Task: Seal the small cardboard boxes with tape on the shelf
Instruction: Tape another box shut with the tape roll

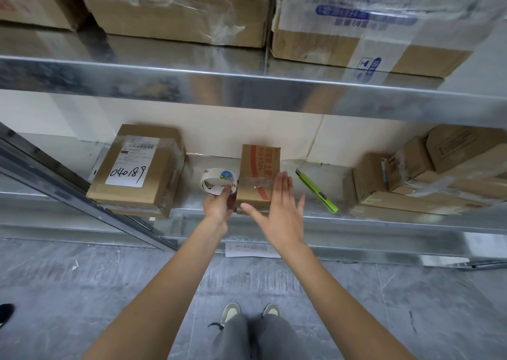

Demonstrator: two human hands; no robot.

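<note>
The tape roll (218,182) is gripped by the left hand (218,208), whose fingers are curled round the roll's near rim, and the roll is held just beside the left side of the small box (259,178). A strip of clear tape (256,181) is stretched from the roll across the top of that box. The right hand (279,208) is held flat, with fingers straight and thumb spread; its fingertips (282,179) are laid over the right end of the strip, though whether they are pressed down cannot be told. The box, printed in orange, is set at the middle of the lower shelf (192,211), with its near end close to the front edge. A green knife (317,190) is laid to the right of the box, apart from it, at a slant toward the front edge. Toward the right end of the shelf a pile of boxes (419,173) is stacked, some wrapped in clear tape. Toward the left end a labelled box (135,167) with handwritten digits is placed at the front edge. Above, on the upper shelf (247,85), large cartons (186,5) are stored. Below the shelf, a paper sheet (252,249) is seen on the grey floor (82,291), and the person's shoes (230,311) and grey trousers are visible at the bottom.
</note>
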